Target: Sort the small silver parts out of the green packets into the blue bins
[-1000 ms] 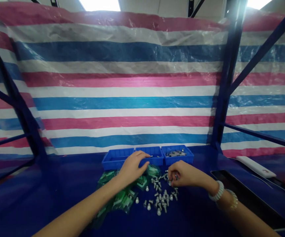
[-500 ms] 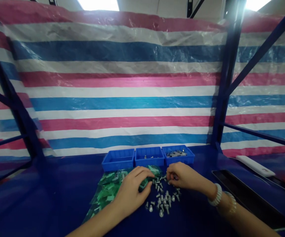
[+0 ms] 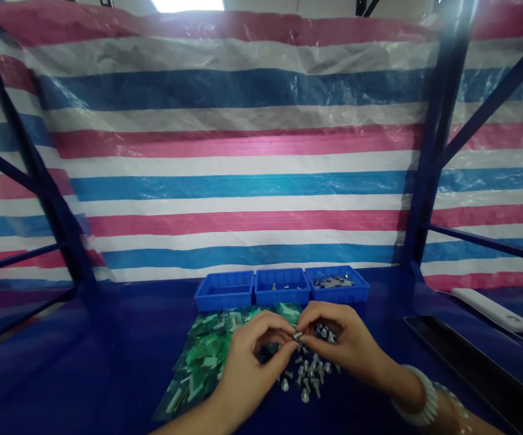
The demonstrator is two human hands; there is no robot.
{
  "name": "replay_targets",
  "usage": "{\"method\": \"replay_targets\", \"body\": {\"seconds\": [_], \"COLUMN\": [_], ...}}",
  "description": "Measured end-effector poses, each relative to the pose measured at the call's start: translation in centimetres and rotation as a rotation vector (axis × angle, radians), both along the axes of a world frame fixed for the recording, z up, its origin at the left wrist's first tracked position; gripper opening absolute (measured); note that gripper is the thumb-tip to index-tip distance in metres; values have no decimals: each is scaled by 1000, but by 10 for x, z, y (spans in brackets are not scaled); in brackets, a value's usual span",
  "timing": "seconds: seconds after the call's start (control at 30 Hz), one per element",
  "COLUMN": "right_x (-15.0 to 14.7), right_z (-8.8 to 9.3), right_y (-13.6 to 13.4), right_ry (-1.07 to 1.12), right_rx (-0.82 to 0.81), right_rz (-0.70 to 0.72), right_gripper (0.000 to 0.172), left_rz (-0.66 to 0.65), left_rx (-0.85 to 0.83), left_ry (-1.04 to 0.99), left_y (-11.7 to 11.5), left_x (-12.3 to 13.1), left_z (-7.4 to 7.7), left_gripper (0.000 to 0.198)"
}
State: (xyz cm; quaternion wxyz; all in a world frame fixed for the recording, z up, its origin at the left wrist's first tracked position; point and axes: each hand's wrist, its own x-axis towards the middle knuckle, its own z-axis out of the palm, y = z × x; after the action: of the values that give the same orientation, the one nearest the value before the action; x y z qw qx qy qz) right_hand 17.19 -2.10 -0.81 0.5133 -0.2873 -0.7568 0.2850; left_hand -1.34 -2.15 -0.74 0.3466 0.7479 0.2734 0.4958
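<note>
A small silver screw (image 3: pixel 298 336) sits between the fingertips of both hands, above a pile of similar screws (image 3: pixel 309 374). My left hand (image 3: pixel 255 356) comes from the left with thumb and index finger pinched at one end of it. My right hand (image 3: pixel 340 335), with a pale coiled band on its wrist, pinches the other end. Under and beside the left hand lie clear bags of green and metallic parts (image 3: pixel 202 356); the hand covers some of them. Part of the screw pile is hidden behind the right hand.
Three blue trays stand in a row behind the hands: a left tray (image 3: pixel 224 296), a middle tray (image 3: pixel 282 295) with a few small parts, and a right tray (image 3: pixel 340 293) with metal pieces. A black flat panel (image 3: pixel 461 362) and a white device (image 3: pixel 492 309) lie right.
My right hand has left the screw pile and met my left hand, with a screw now between their fingertips. My left thumb and index finger have closed into a pinch. The view has shifted slightly.
</note>
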Motion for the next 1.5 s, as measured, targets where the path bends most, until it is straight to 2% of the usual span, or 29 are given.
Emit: {"method": "replay_targets", "body": {"seconds": [0.13,0.27,0.43,0.53,0.6,0.8,1.0,1.1,1.2,1.23,1.27,1.33,1.4,1.5], "right_x": [-1,-7,-19,-26,-29,-34,-37,-27,0,12,24,46,60,66], "right_z": [1,-2,-11,-15,-18,-21,-22,-17,-4,0,4,7,3,-14], "right_y": [-2,-3,-2,-1,-1,1,1,8,20,25,30,40,48,56], "right_ry": [11,67,200,371,466,485,320,125,-294,-375,-426,-531,-628,-743], "right_rx": [25,-128,-387,-582,-655,-657,-580,-493,-235,-183,-166,-160,-180,-226], "right_rz": [-22,-50,95,225,277,191,73,5,-257,-336,-373,-453,-540,-605], "right_gripper": [5,15,39,41,40,43,50,52,52,47,40,26,18,15], "left_rz": [28,52,112,147,148,122,192,210,260,286,301,269,249,251], "left_rx": [-41,-16,33,69,68,-7,16,58,194,260,330,361,379,400], "left_ry": [-7,-10,-33,-24,-23,-62,-50,-46,-11,29,111,193,271,351], "left_y": [-2,-3,-1,0,0,-1,-2,9,41,55,71,101,121,122], "left_x": [0,2,3,4,5,12,18,21,26,27,28,30,29,23], "left_z": [0,-3,-6,-7,-7,-9,-13,-7,10,17,24,34,37,29], "left_gripper": [11,22,14,11,11,13,8,5,8,11,13,13,15,32]}}
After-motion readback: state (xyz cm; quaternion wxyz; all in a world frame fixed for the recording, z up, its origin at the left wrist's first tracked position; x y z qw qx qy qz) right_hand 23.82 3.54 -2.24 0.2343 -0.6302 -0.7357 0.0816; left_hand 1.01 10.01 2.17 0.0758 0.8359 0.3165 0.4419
